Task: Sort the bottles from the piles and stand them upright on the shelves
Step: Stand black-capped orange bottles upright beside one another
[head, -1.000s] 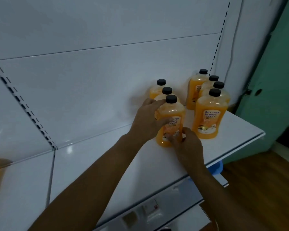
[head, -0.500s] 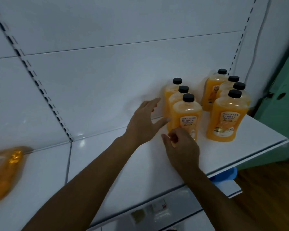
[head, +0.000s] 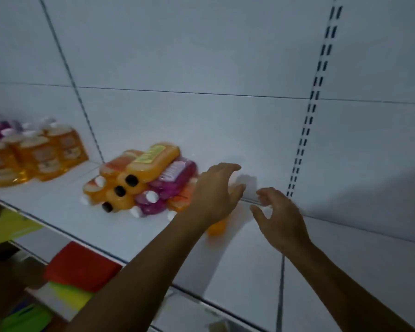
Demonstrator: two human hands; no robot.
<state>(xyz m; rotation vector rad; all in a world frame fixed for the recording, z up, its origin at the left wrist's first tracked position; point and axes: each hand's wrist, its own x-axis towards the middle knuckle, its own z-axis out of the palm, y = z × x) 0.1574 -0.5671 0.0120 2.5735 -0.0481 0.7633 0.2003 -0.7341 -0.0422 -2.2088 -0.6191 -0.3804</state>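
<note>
White shelf (head: 120, 226), pile (head: 141, 180) of orange and purple bottles lying on their sides mid-shelf, upright amber bottles (head: 34, 156) grouped at the left, one orange bottle (head: 216, 227) beside the pile

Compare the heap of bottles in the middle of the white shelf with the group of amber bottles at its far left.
The heap of orange and purple plastic bottles lies on its side, stacked, caps toward the camera; the group of amber bottles stands upright. The heap mixes colours, with black and white caps; the standing group is all amber, its caps pale. Both rest on the white shelf, blurred, touched by neither hand.
</note>
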